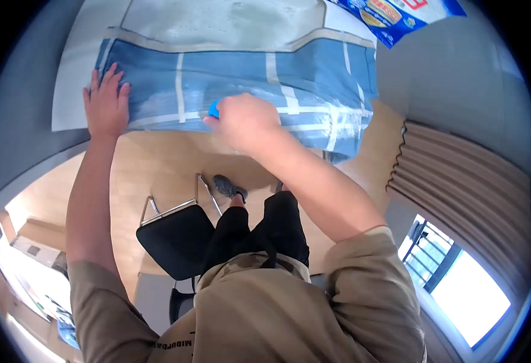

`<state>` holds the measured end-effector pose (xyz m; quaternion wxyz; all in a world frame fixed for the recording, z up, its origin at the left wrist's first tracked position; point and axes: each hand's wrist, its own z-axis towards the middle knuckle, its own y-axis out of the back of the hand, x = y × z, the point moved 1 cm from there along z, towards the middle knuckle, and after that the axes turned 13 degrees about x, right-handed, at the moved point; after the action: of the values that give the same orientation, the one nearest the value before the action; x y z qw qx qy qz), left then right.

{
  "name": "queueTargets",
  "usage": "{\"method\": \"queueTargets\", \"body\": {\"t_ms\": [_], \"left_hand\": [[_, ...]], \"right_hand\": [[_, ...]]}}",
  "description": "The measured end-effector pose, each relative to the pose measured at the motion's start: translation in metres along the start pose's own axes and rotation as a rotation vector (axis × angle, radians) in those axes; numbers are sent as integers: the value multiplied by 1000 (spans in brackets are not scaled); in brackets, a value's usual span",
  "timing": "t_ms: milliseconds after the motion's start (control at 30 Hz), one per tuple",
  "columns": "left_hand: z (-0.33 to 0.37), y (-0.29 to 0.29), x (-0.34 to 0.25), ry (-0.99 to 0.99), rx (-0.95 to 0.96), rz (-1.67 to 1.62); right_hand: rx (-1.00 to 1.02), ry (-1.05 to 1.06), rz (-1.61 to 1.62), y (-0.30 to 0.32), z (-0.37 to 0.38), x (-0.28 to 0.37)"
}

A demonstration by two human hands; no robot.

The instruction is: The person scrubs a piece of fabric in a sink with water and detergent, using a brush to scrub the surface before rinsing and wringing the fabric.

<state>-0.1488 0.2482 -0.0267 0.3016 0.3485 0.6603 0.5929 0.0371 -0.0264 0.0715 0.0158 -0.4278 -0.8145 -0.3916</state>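
Observation:
A blue cloth with white stripes lies spread over a white surface at the near edge, creased on the right. Whitish, wet-looking foam or residue shows along its near part and right corner. My left hand rests flat on the cloth's left end with the fingers apart. Near the cloth's front edge, my right hand is closed around a small bright blue object. Only a rounded end of it shows, so its kind is hidden. The right hand is slightly blurred.
Beyond the cloth lies a recessed pale basin with cloudy, whitish content. A blue and white plastic packet sits at the far right. Behind me stands a black chair with metal legs. To the right hang brown curtains beside a window.

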Motion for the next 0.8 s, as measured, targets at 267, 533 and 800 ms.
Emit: {"method": "queueTargets", "body": {"t_ms": [267,533,800], "left_hand": [[8,6,-11,-6,-3,23],[3,-1,1,-22,-47,-10],[0,-8,6,-18,-15,-3]], "right_hand": [[22,-387,4,40,-67,-148],[-120,-256,-25,16,-38,-131],[-94,-85,36,14,-12,-39]]}}
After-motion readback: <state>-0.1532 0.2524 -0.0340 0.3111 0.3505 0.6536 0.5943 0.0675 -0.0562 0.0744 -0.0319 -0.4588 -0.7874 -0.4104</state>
